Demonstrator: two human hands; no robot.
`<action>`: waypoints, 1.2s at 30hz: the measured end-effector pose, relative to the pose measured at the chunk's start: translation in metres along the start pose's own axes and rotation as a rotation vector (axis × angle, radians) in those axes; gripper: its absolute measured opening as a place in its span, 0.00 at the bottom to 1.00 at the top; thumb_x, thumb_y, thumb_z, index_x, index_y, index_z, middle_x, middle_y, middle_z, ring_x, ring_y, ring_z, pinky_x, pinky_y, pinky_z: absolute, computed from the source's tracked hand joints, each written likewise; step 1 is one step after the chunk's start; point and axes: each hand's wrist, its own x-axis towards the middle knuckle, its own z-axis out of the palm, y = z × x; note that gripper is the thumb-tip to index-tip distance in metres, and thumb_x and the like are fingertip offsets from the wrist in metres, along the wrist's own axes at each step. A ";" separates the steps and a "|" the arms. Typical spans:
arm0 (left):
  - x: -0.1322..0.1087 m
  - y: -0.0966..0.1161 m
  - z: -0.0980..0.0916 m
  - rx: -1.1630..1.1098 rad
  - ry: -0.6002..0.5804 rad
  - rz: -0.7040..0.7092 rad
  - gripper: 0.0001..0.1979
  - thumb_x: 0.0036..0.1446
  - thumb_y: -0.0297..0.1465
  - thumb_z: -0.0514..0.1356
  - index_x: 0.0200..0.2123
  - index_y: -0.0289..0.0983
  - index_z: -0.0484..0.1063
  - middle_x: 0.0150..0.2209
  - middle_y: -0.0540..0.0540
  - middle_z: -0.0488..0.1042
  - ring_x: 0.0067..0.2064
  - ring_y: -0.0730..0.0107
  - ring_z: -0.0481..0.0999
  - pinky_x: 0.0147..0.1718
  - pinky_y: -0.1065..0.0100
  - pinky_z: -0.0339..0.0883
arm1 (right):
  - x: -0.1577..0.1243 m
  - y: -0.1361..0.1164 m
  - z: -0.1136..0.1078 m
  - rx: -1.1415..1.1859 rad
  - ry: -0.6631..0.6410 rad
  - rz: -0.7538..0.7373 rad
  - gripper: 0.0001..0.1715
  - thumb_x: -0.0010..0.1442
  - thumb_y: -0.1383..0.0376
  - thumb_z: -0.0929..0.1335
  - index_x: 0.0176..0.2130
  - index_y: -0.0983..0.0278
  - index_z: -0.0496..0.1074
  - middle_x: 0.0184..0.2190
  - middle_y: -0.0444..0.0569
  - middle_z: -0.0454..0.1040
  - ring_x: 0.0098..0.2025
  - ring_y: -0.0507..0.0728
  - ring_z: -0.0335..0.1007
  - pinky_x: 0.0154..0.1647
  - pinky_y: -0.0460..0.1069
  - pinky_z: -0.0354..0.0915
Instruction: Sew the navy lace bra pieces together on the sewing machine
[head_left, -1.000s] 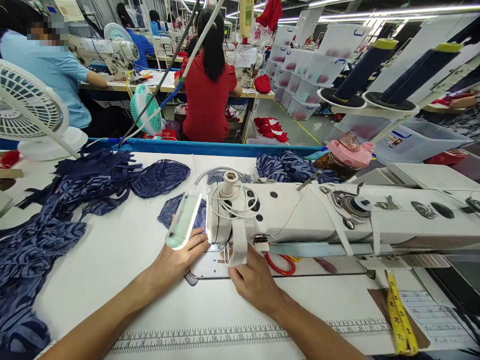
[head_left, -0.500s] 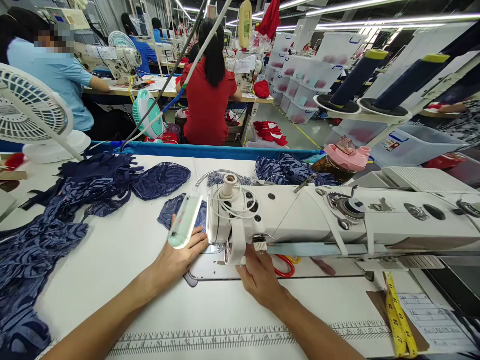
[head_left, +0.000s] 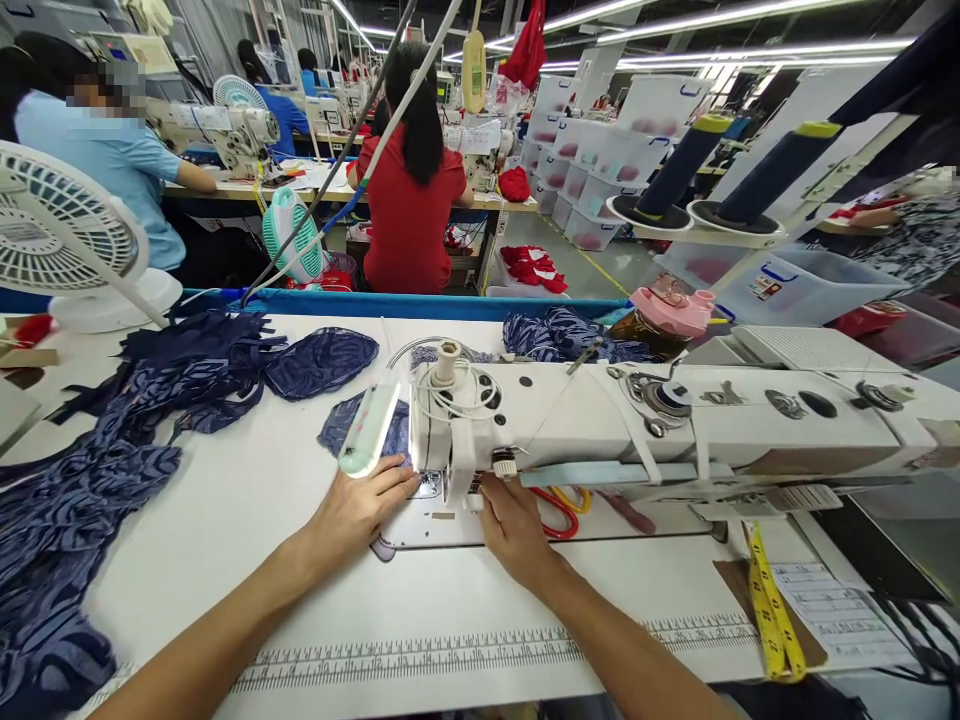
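Right hand (head_left: 517,532) has edged rightward, fingers' hold unclear; left hand (head_left: 358,507) flat, released — tape (head_left: 760,582) reads 27.

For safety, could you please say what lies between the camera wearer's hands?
Between the left hand and right hand, the head view shows a metal machine plate.

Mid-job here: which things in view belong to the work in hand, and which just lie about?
Likely in the work:
sewing machine, left hand and right hand at it
blue fabric piece beside it
navy thread cones

Likely just lying about:
yellow measuring tape
paper sheet
white fan
pink-lidded jug
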 end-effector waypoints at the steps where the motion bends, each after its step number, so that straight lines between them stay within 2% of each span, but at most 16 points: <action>1: -0.001 0.001 0.001 0.008 0.001 0.003 0.26 0.53 0.15 0.49 0.49 0.40 0.73 0.42 0.45 0.79 0.50 0.59 0.74 0.62 0.36 0.44 | 0.000 0.000 -0.001 0.010 0.001 -0.005 0.11 0.68 0.69 0.59 0.38 0.61 0.69 0.25 0.45 0.70 0.27 0.54 0.65 0.27 0.48 0.62; 6: -0.002 0.004 0.002 0.045 -0.003 -0.012 0.25 0.54 0.15 0.50 0.49 0.39 0.73 0.43 0.43 0.79 0.51 0.57 0.74 0.62 0.32 0.41 | -0.001 -0.004 -0.002 0.039 -0.001 -0.028 0.10 0.66 0.70 0.60 0.41 0.61 0.69 0.29 0.47 0.74 0.31 0.56 0.69 0.33 0.51 0.67; 12: -0.001 0.002 0.006 0.047 0.058 0.007 0.23 0.54 0.16 0.49 0.47 0.39 0.74 0.39 0.43 0.80 0.50 0.56 0.74 0.62 0.30 0.36 | -0.001 -0.005 -0.003 0.050 -0.019 -0.052 0.10 0.65 0.72 0.60 0.40 0.61 0.69 0.32 0.48 0.74 0.32 0.56 0.70 0.32 0.51 0.67; 16: -0.002 0.000 0.009 0.068 0.065 -0.010 0.24 0.52 0.17 0.50 0.48 0.39 0.73 0.39 0.43 0.79 0.50 0.55 0.74 0.62 0.33 0.41 | -0.003 -0.005 -0.002 0.064 -0.050 -0.048 0.09 0.65 0.72 0.61 0.39 0.61 0.69 0.31 0.48 0.74 0.31 0.56 0.70 0.31 0.50 0.67; 21: 0.001 0.000 0.003 0.081 0.059 -0.015 0.26 0.52 0.15 0.49 0.50 0.38 0.73 0.38 0.43 0.79 0.48 0.57 0.74 0.61 0.37 0.46 | -0.005 -0.002 0.001 0.024 -0.003 -0.099 0.09 0.64 0.73 0.61 0.38 0.62 0.69 0.32 0.50 0.73 0.34 0.57 0.71 0.32 0.51 0.67; 24: 0.003 0.003 -0.001 0.089 0.005 -0.011 0.27 0.50 0.14 0.48 0.49 0.38 0.73 0.41 0.43 0.79 0.48 0.58 0.74 0.61 0.38 0.48 | -0.003 -0.002 0.004 -0.001 -0.005 -0.140 0.10 0.64 0.72 0.61 0.34 0.63 0.69 0.28 0.49 0.72 0.32 0.56 0.69 0.30 0.50 0.66; 27: 0.003 0.004 -0.001 0.127 -0.027 -0.015 0.29 0.48 0.13 0.48 0.49 0.39 0.73 0.46 0.43 0.78 0.50 0.57 0.74 0.61 0.36 0.45 | 0.003 -0.007 0.003 -0.044 -0.022 -0.206 0.13 0.66 0.69 0.61 0.30 0.62 0.68 0.25 0.47 0.70 0.28 0.54 0.67 0.29 0.49 0.66; 29: 0.001 0.003 0.000 0.165 -0.011 -0.042 0.30 0.48 0.12 0.48 0.49 0.39 0.73 0.48 0.43 0.78 0.51 0.55 0.75 0.61 0.34 0.43 | 0.006 -0.014 -0.006 -0.085 -0.048 -0.257 0.12 0.67 0.68 0.62 0.33 0.63 0.71 0.25 0.45 0.71 0.27 0.53 0.66 0.29 0.48 0.66; 32: -0.008 -0.005 -0.002 0.195 0.026 -0.090 0.29 0.49 0.13 0.48 0.49 0.40 0.74 0.49 0.42 0.78 0.50 0.54 0.76 0.61 0.31 0.37 | 0.005 -0.027 -0.036 -0.133 -0.070 -0.345 0.07 0.66 0.69 0.64 0.43 0.63 0.71 0.26 0.44 0.73 0.27 0.52 0.68 0.29 0.47 0.66; 34: -0.018 -0.011 -0.006 0.204 0.034 -0.118 0.30 0.49 0.14 0.48 0.50 0.41 0.74 0.48 0.43 0.78 0.48 0.54 0.77 0.61 0.29 0.30 | 0.000 -0.031 -0.062 -0.162 0.033 -0.354 0.12 0.63 0.70 0.67 0.48 0.63 0.69 0.29 0.45 0.74 0.30 0.53 0.70 0.33 0.49 0.67; 36: -0.032 -0.015 -0.010 0.211 0.024 -0.153 0.31 0.49 0.14 0.48 0.51 0.43 0.74 0.49 0.43 0.79 0.48 0.54 0.78 0.61 0.29 0.24 | -0.004 -0.029 -0.086 -0.280 0.250 -0.291 0.19 0.60 0.68 0.70 0.51 0.61 0.67 0.34 0.48 0.74 0.36 0.57 0.72 0.39 0.53 0.69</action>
